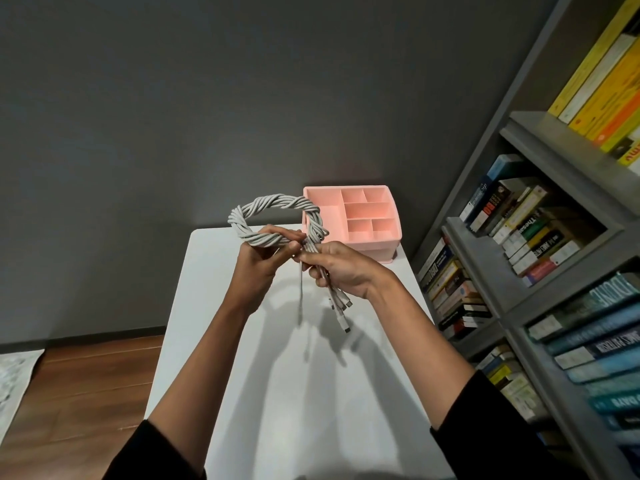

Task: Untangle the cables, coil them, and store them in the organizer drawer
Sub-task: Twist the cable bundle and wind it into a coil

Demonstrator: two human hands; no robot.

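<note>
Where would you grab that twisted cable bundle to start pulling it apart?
Take one loose plug end hanging below the right hand, coming from underneath. Those ends hang free and splayed, while the cable bundle above is twisted into a tight loop that the left hand grips.

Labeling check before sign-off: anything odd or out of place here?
Only the cables: several are twisted together into one rope-like loop, gripped by the left hand and right hand, plug ends dangling. Pink organizer sits upright; nothing spilled.
</note>
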